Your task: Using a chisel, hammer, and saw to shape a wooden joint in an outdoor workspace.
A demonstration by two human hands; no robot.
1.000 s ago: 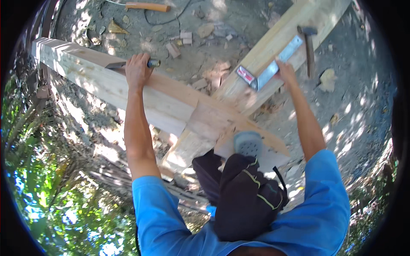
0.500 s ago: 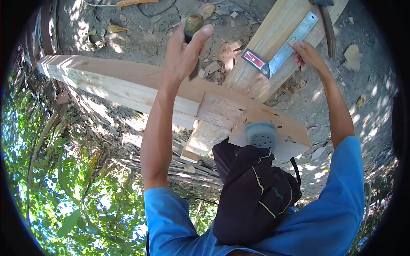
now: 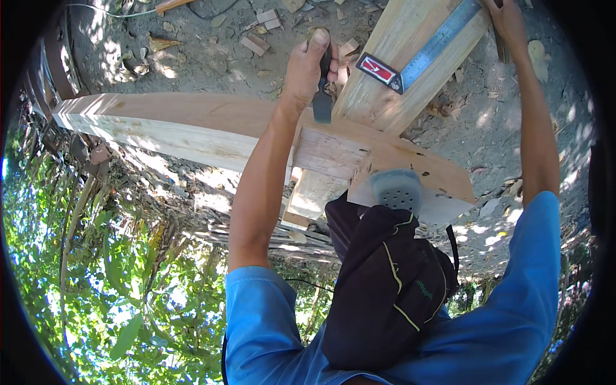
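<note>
My left hand (image 3: 307, 67) grips a chisel (image 3: 323, 109) upright, its flat blade at the upper edge of a pale notch (image 3: 327, 154) in the long timber beam (image 3: 179, 112). A second beam (image 3: 378, 45) crosses beneath it toward the upper right, carrying a metal try square (image 3: 436, 48) with a red label. At that beam's far end, my right hand (image 3: 507, 22) is closed around the upper part of the hammer (image 3: 502, 48), whose head is hidden at the top edge of the view.
My sandalled foot (image 3: 394, 189) presses on the short end of the upper beam. Wood offcuts (image 3: 255, 45), dry leaves, a cord and an orange-handled object (image 3: 170, 5) lie on the dirt. Leafy plants (image 3: 115, 295) fill the lower left.
My left hand has lifted the chisel off the beam's left section and brought it upright beside the notch. My right hand has left the square and moved up to the hammer.
</note>
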